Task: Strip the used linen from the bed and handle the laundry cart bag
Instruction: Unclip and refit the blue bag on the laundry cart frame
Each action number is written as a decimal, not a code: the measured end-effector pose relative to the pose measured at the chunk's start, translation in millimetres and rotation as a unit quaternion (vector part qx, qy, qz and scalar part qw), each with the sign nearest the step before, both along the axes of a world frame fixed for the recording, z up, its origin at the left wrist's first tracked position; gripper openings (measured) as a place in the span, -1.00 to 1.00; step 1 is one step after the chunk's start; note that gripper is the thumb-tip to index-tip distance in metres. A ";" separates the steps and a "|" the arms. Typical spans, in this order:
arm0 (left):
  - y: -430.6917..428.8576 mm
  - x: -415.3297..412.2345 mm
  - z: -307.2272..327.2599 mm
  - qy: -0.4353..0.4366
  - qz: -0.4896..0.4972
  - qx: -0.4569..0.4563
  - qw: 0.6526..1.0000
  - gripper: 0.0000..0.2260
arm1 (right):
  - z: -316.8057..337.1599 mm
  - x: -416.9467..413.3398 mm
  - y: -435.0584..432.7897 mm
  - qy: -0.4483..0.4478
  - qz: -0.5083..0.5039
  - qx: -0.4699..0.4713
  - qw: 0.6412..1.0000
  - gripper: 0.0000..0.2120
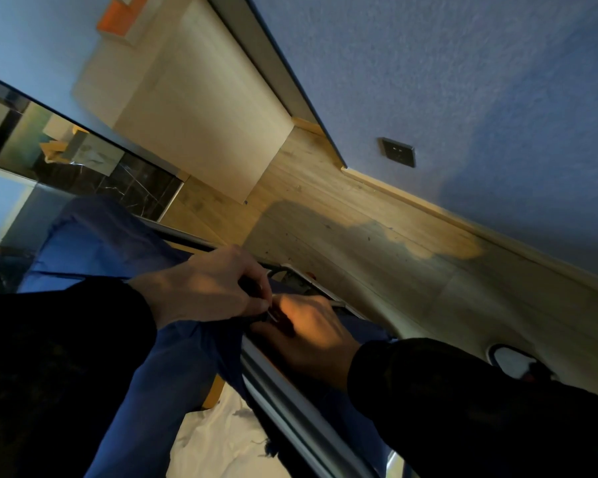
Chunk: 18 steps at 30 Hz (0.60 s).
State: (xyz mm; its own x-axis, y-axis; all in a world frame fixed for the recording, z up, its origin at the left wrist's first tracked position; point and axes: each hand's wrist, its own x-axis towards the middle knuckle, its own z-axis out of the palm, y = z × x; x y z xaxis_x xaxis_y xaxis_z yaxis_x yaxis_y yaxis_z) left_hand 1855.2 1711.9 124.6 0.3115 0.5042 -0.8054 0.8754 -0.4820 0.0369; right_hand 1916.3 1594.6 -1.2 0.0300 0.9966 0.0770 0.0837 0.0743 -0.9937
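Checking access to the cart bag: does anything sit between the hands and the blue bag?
Nothing visible does. The left hand pinches the edge of the blue bag beside the metal rail, and the right hand meets it there.

Blue cart bag [145,391] draped over metal rail [283,401]; crumpled white linen [218,439] inside

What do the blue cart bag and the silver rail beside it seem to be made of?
Blue bag: woven cloth with a matte finish, perhaps cotton or polyester. It creases and drapes in soft folds.
Rail: a metal tube, probably steel or aluminium, with a smooth satin finish. A bright streak of light runs along its rounded side.
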 end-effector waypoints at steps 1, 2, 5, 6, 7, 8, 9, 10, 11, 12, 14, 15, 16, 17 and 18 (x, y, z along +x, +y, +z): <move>-2.0 -0.2 -0.2 0.005 -0.014 0.016 1.000 -0.88 | -0.4 -1.1 -0.2 0.004 -0.002 0.001 1.000 -0.98; -4.3 -1.1 -0.7 0.010 -0.031 0.040 0.999 -0.91 | -2.0 -2.1 -1.0 0.010 -0.001 0.003 1.000 -0.93; -10.8 -6.0 -2.8 -0.011 -0.064 0.125 0.990 -0.95 | -11.3 -3.8 -4.5 0.011 -0.007 -0.007 1.000 -0.75; -12.8 -7.4 -3.5 -0.031 -0.068 0.146 0.987 -0.94 | -15.1 -3.1 -4.6 0.010 -0.009 -0.021 1.000 -0.77; -14.4 -8.8 -4.3 -0.050 -0.065 0.163 0.983 -0.93 | -18.2 -2.6 -3.6 0.012 -0.013 -0.039 0.999 -0.80; -16.2 -10.0 -4.6 -0.067 -0.059 0.180 0.980 -0.93 | -20.6 -1.7 -1.9 0.013 -0.020 -0.055 0.998 -0.82; -18.1 -11.6 -5.1 -0.083 -0.050 0.197 0.976 -0.93 | -21.8 -0.5 0.5 0.011 -0.030 -0.065 0.997 -0.83; -19.6 -12.8 -6.5 -0.102 -0.040 0.211 0.971 -0.94 | -20.7 1.5 2.6 0.012 -0.043 -0.068 0.997 -0.82; -21.2 -14.7 -8.3 -0.127 -0.032 0.227 0.965 -0.95 | -18.2 3.6 5.0 0.024 -0.053 -0.070 0.996 -0.82; -22.5 -17.6 -10.5 -0.153 -0.025 0.246 0.957 -0.91 | -13.8 6.1 7.5 0.049 -0.060 -0.077 0.994 -0.84; -26.8 -23.6 -13.4 -0.209 -0.006 0.292 0.933 -0.79 | 0.6 11.0 13.5 0.112 -0.059 -0.097 0.987 -0.88; -29.0 -26.9 -14.3 -0.240 0.005 0.316 0.918 -0.77 | 9.7 13.7 17.4 0.131 -0.051 -0.100 0.985 -0.90; -32.4 -29.1 -14.6 -0.270 0.016 0.340 0.901 -0.77 | 18.9 16.5 21.3 0.135 -0.038 -0.103 0.985 -0.90; -36.6 -30.7 -14.3 -0.295 0.028 0.366 0.882 -0.77 | 28.3 18.9 25.1 0.134 -0.022 -0.105 0.985 -0.88; -41.8 -31.5 -13.4 -0.317 0.047 0.393 0.862 -0.77 | 39.0 20.5 28.0 0.134 -0.003 -0.109 0.985 -0.86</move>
State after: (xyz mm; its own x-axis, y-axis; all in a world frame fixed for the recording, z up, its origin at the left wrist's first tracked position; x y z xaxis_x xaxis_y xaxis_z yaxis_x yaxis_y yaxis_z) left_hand 1823.7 1670.1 111.1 0.4908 0.8638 0.1134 0.8365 -0.5036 0.2158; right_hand 1936.7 1622.6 37.9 0.0262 0.9882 -0.1510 -0.1846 -0.1437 -0.9722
